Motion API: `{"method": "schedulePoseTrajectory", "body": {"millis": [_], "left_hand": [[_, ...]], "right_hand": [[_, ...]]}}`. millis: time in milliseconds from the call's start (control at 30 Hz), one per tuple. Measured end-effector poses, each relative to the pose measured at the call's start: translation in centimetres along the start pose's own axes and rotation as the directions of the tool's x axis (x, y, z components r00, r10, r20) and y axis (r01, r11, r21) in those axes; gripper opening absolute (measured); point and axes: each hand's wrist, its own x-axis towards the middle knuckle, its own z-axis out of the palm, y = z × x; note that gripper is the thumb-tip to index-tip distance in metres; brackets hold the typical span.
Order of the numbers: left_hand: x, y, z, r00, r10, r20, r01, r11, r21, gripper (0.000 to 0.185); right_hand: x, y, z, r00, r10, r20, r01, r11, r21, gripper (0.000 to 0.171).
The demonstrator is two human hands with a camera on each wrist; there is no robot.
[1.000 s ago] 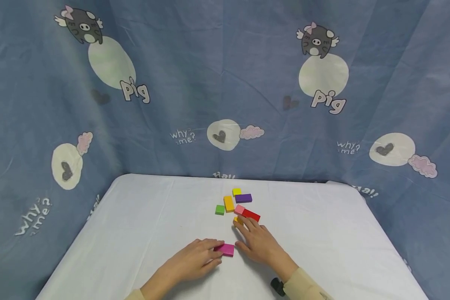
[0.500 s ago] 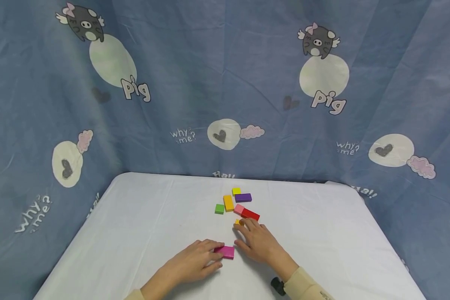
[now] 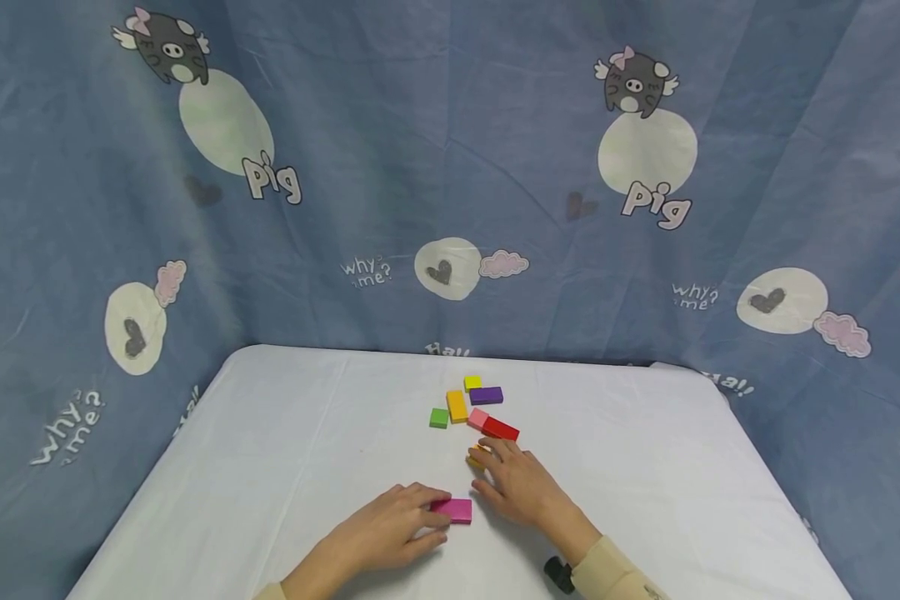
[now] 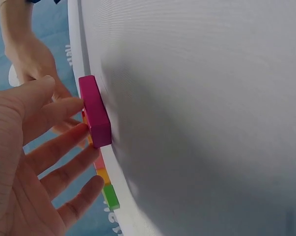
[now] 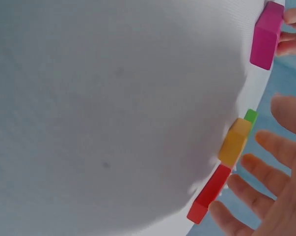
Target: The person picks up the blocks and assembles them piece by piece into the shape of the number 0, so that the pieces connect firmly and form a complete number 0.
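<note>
Head view: caught left hand (image 3: 393, 525) with fingers extended, touching the left end of magenta block (image 3: 461, 511) on table (image 3: 645, 467), and right hand (image 3: 521, 483) relaxed, spread over orange block (image 5: 233, 145), partly hiding it. Saw left thumb (image 4: 42, 88) clear of magenta block only from left wrist; saw orange block better from right wrist, but could not tell contact. Versus half a second earlier, found both shifted farther from red block (image 3: 501, 428).

One block (image 3: 461, 511) right of the left hand (image 3: 396, 525), other blocks (image 3: 457, 407) behind.
</note>
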Motion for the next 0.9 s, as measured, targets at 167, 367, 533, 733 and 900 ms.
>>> {"method": "schedulePoseTrajectory", "body": {"millis": [167, 367, 533, 733, 900], "left_hand": [[0.13, 0.17, -0.03, 1.000, -0.010, 0.011, 0.010, 1.000, -0.014, 0.032], [0.19, 0.26, -0.08, 1.000, -0.017, 0.026, 0.017, 1.000, 0.017, 0.041], [0.25, 0.29, -0.08, 0.999, -0.014, 0.038, 0.014, 1.000, 0.013, 0.038], [0.14, 0.39, -0.11, 0.999, -0.024, 0.045, 0.025, 1.000, -0.018, 0.035], [0.10, 0.59, -0.22, 0.998, -0.030, 0.057, 0.033, 0.998, -0.047, 0.033]], "right_hand": [[-0.22, 0.07, 0.09, 0.999, -0.009, 0.052, 0.007, 1.000, 0.025, 0.050], [-0.33, -0.03, -0.38, 1.000, -0.013, 0.020, 0.012, 0.999, 0.043, 0.046], [-0.35, -0.04, -0.59, 0.999, -0.015, 0.052, 0.012, 0.998, 0.054, 0.045], [-0.30, -0.20, -0.52, 0.997, -0.029, 0.067, 0.024, 0.997, 0.075, 0.041], [-0.35, -0.28, -0.59, 0.997, -0.031, 0.077, 0.025, 0.996, 0.080, 0.042]]}}
